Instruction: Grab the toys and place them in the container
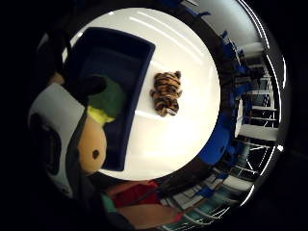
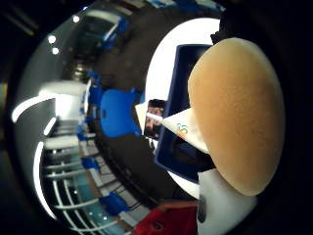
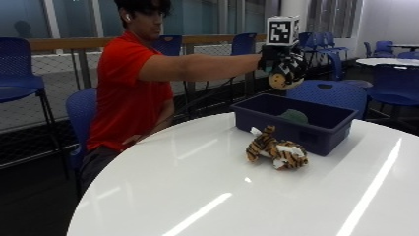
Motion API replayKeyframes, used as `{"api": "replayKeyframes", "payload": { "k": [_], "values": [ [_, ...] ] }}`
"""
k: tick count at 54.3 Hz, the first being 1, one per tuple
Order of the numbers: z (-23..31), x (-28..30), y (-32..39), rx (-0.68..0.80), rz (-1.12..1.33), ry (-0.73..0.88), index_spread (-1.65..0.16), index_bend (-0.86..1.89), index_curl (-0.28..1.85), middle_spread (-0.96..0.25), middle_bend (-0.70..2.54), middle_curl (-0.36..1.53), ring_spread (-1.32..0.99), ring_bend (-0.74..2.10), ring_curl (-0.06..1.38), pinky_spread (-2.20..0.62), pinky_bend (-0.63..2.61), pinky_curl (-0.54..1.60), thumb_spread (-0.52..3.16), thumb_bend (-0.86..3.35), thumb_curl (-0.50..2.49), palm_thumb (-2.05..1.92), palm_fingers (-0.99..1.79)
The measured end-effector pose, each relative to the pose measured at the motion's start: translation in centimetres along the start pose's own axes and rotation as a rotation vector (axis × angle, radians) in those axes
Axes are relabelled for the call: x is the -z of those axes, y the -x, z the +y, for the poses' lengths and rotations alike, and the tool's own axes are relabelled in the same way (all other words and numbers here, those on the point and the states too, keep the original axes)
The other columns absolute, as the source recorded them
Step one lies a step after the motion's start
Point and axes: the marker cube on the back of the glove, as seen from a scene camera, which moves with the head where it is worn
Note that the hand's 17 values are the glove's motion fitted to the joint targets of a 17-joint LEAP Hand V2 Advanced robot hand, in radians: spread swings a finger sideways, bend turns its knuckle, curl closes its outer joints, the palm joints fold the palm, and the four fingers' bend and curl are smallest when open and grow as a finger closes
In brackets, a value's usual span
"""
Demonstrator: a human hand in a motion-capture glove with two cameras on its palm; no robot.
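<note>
While my gloved right hand (image 3: pixel 283 61) hovers above the blue container (image 3: pixel 298 123), fingers curled around a tan soft toy (image 3: pixel 286 77), I should let go; the tiger (image 3: pixel 275 148) waits on the worktop (image 3: pixel 196 191).

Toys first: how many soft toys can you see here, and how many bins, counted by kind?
Soft toys: 3: striped tiger on the table, green toy in the bin, tan toy held by the gloved right hand above the bin.
Blue bins: 1.
Total: 4.
</note>
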Motion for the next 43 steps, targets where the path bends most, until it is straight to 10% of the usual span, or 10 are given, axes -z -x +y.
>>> {"api": "replayKeyframes", "payload": {
  "k": [14, 23, 43],
  "values": [
    [0.4, -3.5, 1.1, 0.063, -0.030, 0.134, -0.51, 0.08, 1.05, -0.55, 0.56, 1.01, -0.55, 1.09, 0.67, -0.41, 1.32, 0.45, 0.67, -0.02, 1.05, 0.60, 0.45],
    [1.1, -2.9, -0.9, 0.110, 0.001, 0.094, -0.43, 0.10, 0.85, -0.32, 0.24, 0.84, -0.27, 0.66, 0.55, -0.13, 1.24, 0.42, 1.01, -0.12, 0.78, 0.02, -0.38],
    [0.9, -1.7, -12.7, -0.075, 0.000, 0.060, -0.33, 0.10, 0.53, -0.08, 0.12, 0.57, -0.02, 0.26, 0.39, 0.05, 0.96, 0.31, 1.10, -0.09, 0.43, -0.12, -0.25]
  ]
}}
